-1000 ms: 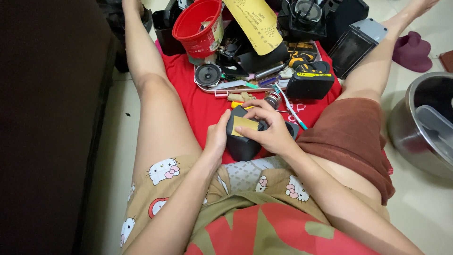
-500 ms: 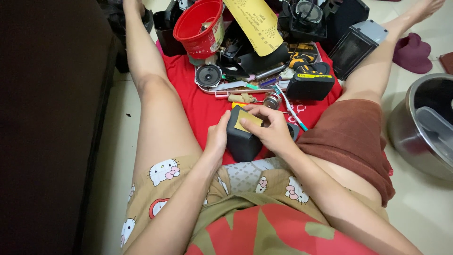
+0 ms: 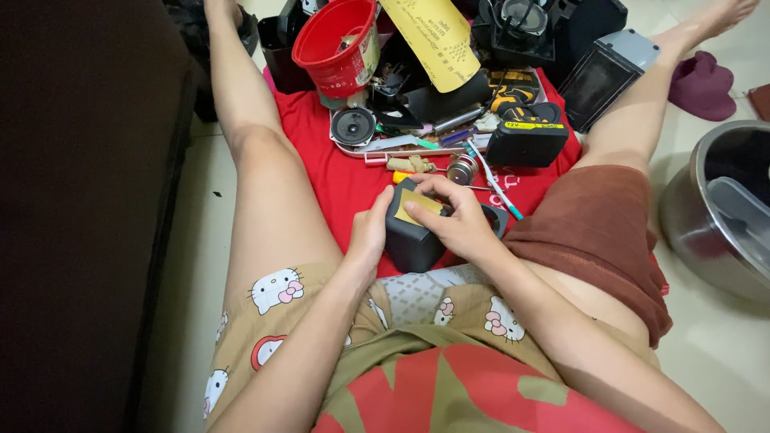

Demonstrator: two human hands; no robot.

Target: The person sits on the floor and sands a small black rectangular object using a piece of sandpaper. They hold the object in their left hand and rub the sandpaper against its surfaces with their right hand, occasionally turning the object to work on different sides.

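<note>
While the left hand (image 3: 370,234) gripped the dark box (image 3: 413,236), the right hand (image 3: 461,220) pressed a yellow pad (image 3: 419,206) on its top; sanding looked mid-way, w/ tools beyond the box untouched.

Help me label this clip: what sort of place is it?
Probably a home floor used as a repair spot: pale floor tiles, a red cloth strewn with tools, a small speaker driver, and a steel pot beside the seated person.

Home floor (slippers (image 3: 700,82), tool clutter)
</note>
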